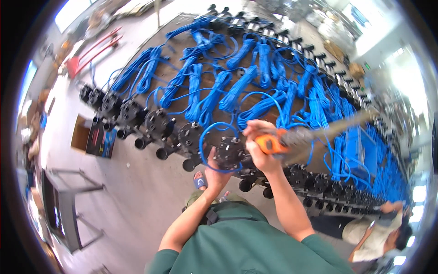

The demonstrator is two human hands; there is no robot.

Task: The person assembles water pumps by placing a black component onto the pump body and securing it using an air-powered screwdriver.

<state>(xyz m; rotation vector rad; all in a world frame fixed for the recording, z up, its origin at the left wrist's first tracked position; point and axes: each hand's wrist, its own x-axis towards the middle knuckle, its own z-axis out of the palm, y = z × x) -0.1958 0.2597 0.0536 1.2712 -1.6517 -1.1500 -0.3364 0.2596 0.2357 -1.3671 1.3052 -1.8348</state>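
Note:
My left hand [215,172] is closed on the near left side of a round black pump-like unit [229,153] at the table's near edge. Bolts and a small white label show on its face. A loop of blue cable [201,139] curves around the unit and passes by my left fingers. To the right, my right hand [260,153] grips an orange and dark hand tool [270,143], raised beside the unit. The tool's long tan part points up to the right, smeared by motion, so its exact kind is unclear.
Bundles of blue cable [239,89] cover the brown table, with black units [157,123] rowed along its edges. A blue crate [360,153] stands at right. A co-worker [372,235] is at lower right. Left are a cardboard box [93,139], a metal frame [68,205] and a red pallet jack [75,66].

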